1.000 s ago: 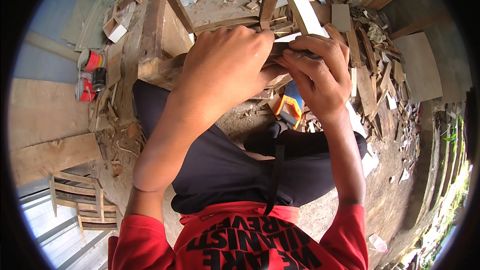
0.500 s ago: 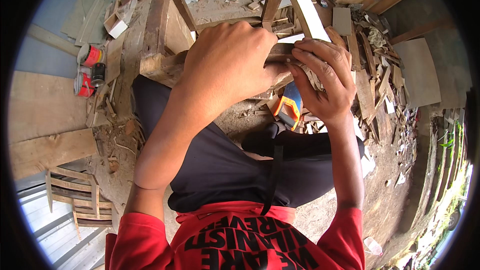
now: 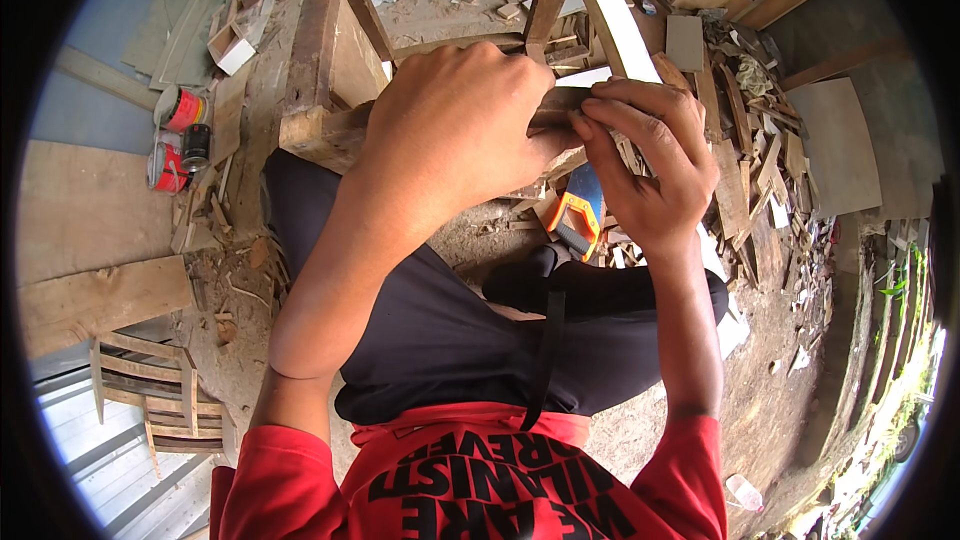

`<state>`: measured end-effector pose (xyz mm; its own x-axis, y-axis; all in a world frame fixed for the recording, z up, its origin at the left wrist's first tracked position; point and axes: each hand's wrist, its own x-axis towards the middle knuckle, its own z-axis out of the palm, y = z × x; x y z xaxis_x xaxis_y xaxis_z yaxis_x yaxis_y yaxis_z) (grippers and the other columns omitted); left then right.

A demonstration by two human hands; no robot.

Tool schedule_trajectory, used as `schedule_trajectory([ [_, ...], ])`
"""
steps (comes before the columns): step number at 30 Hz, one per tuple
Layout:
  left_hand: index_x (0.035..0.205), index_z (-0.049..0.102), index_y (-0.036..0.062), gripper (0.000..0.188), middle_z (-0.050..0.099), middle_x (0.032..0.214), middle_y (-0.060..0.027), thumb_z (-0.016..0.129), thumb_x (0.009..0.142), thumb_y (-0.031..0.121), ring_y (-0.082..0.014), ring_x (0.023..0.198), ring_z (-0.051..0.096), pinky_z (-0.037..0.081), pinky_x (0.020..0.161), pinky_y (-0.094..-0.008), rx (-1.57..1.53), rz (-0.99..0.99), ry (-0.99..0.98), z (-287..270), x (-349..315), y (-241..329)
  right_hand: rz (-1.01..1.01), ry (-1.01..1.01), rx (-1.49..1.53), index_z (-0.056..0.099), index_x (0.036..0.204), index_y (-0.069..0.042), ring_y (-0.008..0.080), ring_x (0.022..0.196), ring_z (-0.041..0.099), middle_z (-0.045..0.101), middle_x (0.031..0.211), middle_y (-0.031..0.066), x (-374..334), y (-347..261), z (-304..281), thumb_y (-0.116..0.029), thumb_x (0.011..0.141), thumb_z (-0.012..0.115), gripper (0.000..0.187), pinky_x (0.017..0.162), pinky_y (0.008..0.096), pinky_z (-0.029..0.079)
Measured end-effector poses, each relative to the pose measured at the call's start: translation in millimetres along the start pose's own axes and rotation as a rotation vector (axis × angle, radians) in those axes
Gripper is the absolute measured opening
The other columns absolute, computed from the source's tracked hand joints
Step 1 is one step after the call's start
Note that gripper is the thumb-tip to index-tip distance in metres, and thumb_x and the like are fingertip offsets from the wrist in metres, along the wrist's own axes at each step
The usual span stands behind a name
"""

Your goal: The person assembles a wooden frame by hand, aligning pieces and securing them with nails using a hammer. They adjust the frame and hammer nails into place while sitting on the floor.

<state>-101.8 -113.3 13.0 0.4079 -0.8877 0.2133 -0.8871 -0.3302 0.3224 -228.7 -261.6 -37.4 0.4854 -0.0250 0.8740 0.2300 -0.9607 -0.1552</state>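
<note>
A wooden frame (image 3: 313, 50) with upright posts and cross rails stands before me, close to my knees. My left hand (image 3: 460, 125) is closed over its near rail, back of the hand up; the hand hides most of what its fingers hold. My right hand (image 3: 660, 155) curls round the same dark rail (image 3: 566, 106) farther right, its fingertips close to the left hand's thumb. Whether anything small is pinched between the fingertips I cannot tell. Below the rail, a handsaw with an orange and black handle (image 3: 575, 223) and a blue blade lies on the floor.
My folded legs in black trousers (image 3: 430, 340) are under my forearms. A white strip (image 3: 612, 10) runs along the frame's right side. Scrap wood (image 3: 770, 160) is heaped at the right. Red cans (image 3: 168, 162) and a dark can (image 3: 196, 146) stand left. Slatted wooden pieces (image 3: 150, 390) lie lower left.
My right hand has shifted slightly, its fingers sliding a little along the rail and a fingertip moving towards the left thumb. My left hand and the frame have stayed in place.
</note>
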Motion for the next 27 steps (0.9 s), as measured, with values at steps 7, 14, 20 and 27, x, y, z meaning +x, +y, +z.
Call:
schedule_trajectory([
  [7, 0.108, 0.072, 0.0099, 0.038, 0.071, 0.087, -0.0199, 0.079, 0.077, 0.03, -0.0427, 0.083, 0.067, 0.055, 0.074, -0.0488, -0.026, -0.016, -0.06, -3.7, -0.2, 0.7, 0.058, 0.022, 0.001, 0.075, 0.093, -0.01, 0.0174, 0.081, 0.064, 0.071, 0.095, 0.0002, -0.3, -6.0, 2.4, -0.003, 0.071, 0.084, 0.025, 0.075, 0.0314, 0.044],
  [14, 0.111, 0.067, 0.0039, 0.04, 0.071, 0.101, -0.0199, 0.08, 0.076, 0.019, -0.0423, 0.097, 0.065, 0.052, 0.083, -0.0468, -0.07, 0.06, -0.026, -7.6, -11.0, -17.5, 0.103, -0.026, 0.039, 0.077, 0.096, -0.011, 0.0162, 0.082, 0.064, 0.071, 0.093, -0.0007, 2.2, -8.6, -1.3, -0.001, 0.072, 0.081, 0.025, 0.077, 0.0314, 0.043],
  [20, 0.108, 0.067, 0.0021, 0.04, 0.07, 0.101, -0.0202, 0.081, 0.075, 0.019, -0.0427, 0.099, 0.064, 0.051, 0.083, -0.0481, -0.051, 0.007, -0.065, -11.8, -12.0, -12.0, 0.086, 0.0, 0.014, 0.077, 0.096, -0.011, 0.0155, 0.083, 0.063, 0.071, 0.095, -0.0012, -2.8, -7.2, 1.6, -0.002, 0.072, 0.082, 0.026, 0.077, 0.0309, 0.042],
  [27, 0.106, 0.067, 0.0008, 0.04, 0.07, 0.1, -0.0202, 0.08, 0.077, 0.024, -0.0422, 0.097, 0.065, 0.052, 0.082, -0.048, -0.007, 0.0, -0.066, -11.0, -9.7, -11.8, 0.041, -0.005, -0.017, 0.076, 0.097, -0.01, 0.017, 0.085, 0.064, 0.071, 0.096, 0.0011, -0.7, -8.0, 3.9, 0.0, 0.075, 0.08, 0.024, 0.077, 0.0314, 0.042],
])
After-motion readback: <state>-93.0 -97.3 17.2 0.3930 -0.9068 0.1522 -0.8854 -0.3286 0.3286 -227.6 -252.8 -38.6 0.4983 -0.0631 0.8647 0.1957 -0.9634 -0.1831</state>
